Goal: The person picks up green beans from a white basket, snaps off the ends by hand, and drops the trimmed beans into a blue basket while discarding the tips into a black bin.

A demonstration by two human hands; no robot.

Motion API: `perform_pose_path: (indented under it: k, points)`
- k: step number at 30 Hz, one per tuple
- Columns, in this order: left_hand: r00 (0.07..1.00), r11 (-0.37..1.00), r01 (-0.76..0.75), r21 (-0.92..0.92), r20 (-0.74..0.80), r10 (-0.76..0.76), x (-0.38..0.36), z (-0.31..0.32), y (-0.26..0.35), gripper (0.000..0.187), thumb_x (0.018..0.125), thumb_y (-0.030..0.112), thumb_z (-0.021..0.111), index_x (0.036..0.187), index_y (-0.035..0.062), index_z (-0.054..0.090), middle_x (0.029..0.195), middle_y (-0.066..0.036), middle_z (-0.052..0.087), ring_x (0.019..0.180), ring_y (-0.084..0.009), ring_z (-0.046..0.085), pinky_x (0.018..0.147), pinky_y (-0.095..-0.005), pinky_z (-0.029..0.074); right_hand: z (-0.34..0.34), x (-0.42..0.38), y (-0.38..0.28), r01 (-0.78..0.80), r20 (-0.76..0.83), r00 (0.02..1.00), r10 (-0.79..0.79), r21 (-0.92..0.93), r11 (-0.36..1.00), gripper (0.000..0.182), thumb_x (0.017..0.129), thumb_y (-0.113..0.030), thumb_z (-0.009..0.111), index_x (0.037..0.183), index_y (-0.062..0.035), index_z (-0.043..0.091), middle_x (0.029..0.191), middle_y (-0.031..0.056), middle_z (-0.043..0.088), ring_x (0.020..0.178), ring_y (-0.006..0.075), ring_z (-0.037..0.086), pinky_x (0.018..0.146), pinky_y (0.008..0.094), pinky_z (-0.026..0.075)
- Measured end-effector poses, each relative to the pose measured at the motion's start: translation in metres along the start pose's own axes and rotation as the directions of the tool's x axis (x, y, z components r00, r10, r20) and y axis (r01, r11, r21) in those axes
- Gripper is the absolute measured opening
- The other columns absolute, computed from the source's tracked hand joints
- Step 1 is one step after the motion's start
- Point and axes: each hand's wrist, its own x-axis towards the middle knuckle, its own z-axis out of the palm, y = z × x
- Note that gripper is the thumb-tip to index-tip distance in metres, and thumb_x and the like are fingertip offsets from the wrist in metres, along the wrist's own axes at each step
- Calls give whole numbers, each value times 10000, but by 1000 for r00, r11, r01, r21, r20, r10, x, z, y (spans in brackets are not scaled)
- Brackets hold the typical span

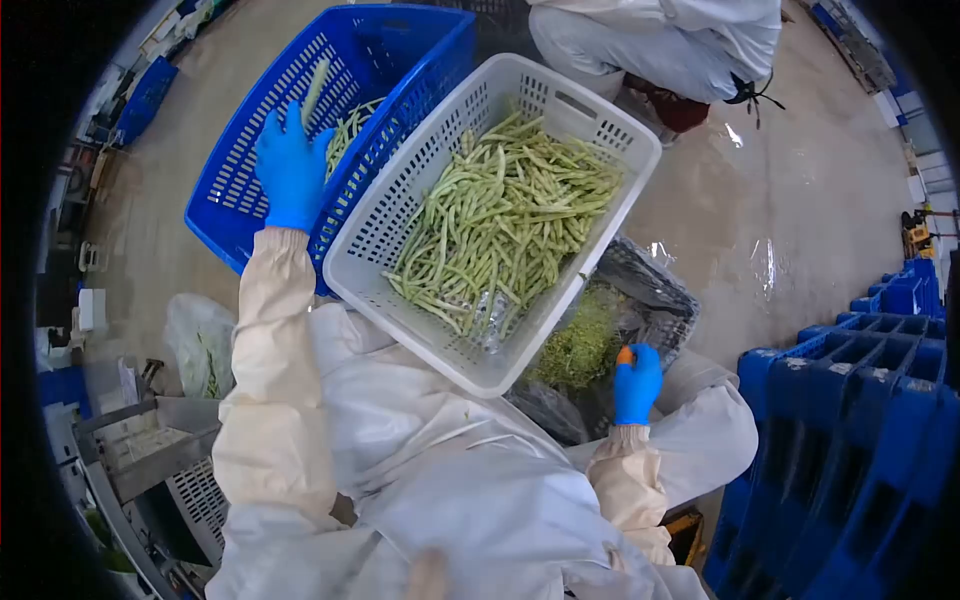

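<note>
My left hand [291, 170], in a blue glove, reaches over the blue basket [215, 215] with its fingers and thumb apart. A pale green bean [316, 92] stands out just beyond the gap between thumb and forefinger. More beans [350, 130] lie in that basket. In front of me, a tilted white basket [365, 275] holds a heap of green beans [510, 215]. My right hand [636, 385], also blue-gloved, is closed around a small orange thing [626, 355], mostly hidden by the fingers. It hovers beside a dark crate [665, 290] containing green trimmings [578, 345].
Another person [650, 50] in white clothing is close by at the top. Stacked blue pallets [840, 430] stand at the right. On the left are a metal frame [150, 450] and a clear plastic bag [200, 340]. The floor [800, 190] looks wet.
</note>
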Motion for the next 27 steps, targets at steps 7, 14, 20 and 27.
perform_pose_path:
  k: [7, 14, 20, 27]
  points:
    - [420, 692, -711, -126, 713, 562, -127, 213, 41, 134, 700, 148, 569, 800, 79, 626, 756, -118, 615, 704, -314, 599, 603, -412, 472, 22, 7, -16, 98, 135, 989, -61, -286, 953, 240, 706, -139, 637, 944, -135, 603, 1150, 116, 555, 1010, 294, 527, 923, 540, 295]
    - [457, 556, -816, -155, 415, 787, -237, 314, 66, 188, 761, 181, 515, 882, 123, 647, 926, -42, 601, 975, -259, 523, 947, -485, 339, 32, 9, -33, 166, 196, 970, -141, -117, 979, 288, 720, -101, 648, 986, -31, 565, 1061, 202, 572, 933, 369, 558, 785, 423, 452]
    - [334, 596, -752, -282, 617, 713, -251, 334, 63, 225, 755, 160, 511, 936, 90, 624, 942, -58, 576, 936, -236, 525, 961, -489, 320, 34, 4, -43, 115, 255, 957, -136, 97, 989, 252, 777, -110, 615, 1011, -36, 557, 966, 180, 578, 881, 358, 571, 728, 401, 463]
    - [343, 733, -569, -374, 701, 625, -251, 335, 39, 208, 779, 162, 503, 949, 112, 613, 927, -56, 560, 873, -241, 542, 748, -413, 384, 35, -9, -42, 50, 320, 943, -92, 137, 989, 220, 801, -133, 601, 997, -38, 573, 926, 170, 593, 830, 340, 588, 699, 381, 473]
